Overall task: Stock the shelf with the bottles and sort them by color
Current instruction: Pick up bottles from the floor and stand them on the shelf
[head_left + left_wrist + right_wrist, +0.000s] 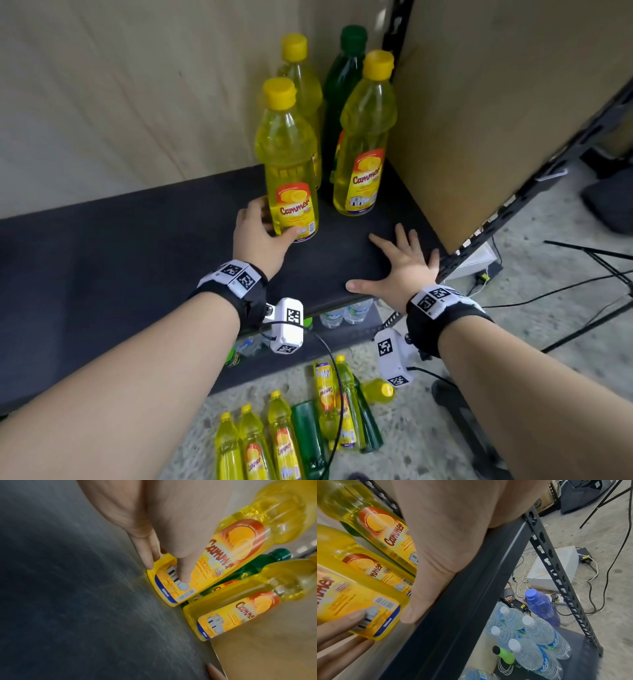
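Note:
Three yellow bottles and one green bottle (342, 89) stand at the right rear corner of the dark shelf (137, 246). My left hand (270, 222) grips the base of the front-left yellow bottle (291, 164), which stands upright on the shelf. In the left wrist view its thumb (185, 574) lies across the label of that yellow bottle (240, 540) and the fingers curl behind it. My right hand (400, 260) rests flat on the shelf's front right edge, fingers spread, holding nothing. Another yellow bottle (366, 137) stands just beyond it.
Several yellow and green bottles (291, 431) lie on the floor below the shelf's front edge. The lower shelf holds clear water bottles (530, 635) and a purple bottle (541, 605). A cardboard panel (496, 120) walls the shelf's right side. Cables and a white box (556, 566) lie on the floor.

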{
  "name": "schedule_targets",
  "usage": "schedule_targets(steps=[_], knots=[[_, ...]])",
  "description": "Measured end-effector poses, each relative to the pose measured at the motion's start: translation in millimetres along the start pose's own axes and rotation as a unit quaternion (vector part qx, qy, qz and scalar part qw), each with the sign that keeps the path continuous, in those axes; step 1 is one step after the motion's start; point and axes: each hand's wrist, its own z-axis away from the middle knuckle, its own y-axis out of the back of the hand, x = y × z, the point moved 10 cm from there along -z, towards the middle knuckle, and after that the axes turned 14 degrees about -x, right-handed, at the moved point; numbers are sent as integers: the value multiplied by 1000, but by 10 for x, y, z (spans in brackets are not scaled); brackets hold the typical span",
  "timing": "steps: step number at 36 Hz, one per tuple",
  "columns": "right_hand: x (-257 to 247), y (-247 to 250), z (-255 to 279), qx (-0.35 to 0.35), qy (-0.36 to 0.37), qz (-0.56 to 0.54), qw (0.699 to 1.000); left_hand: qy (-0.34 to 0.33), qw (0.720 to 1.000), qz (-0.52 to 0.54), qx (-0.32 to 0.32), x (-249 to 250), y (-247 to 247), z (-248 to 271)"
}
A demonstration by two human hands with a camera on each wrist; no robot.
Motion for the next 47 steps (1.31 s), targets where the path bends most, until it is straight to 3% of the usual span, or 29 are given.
schedule_targets(steps=[18, 28, 33, 40, 47], knots=[[6, -5, -20, 0, 8, -11, 1000, 25, 999, -41, -1, 167, -234, -404], [-2, 3, -8, 2, 3, -6, 1000, 31, 998, -50, -26, 134, -253, -366], [-13, 2, 8, 12, 4, 1, 1000, 28, 997, -59, -34, 115, -182, -87], [-110, 2, 231, 79, 67, -60, 993, 2, 987, -97, -125, 83, -129, 598], [-403, -223, 810, 129, 134, -116, 976, -52, 986, -121, -100, 89, 128, 1450]])
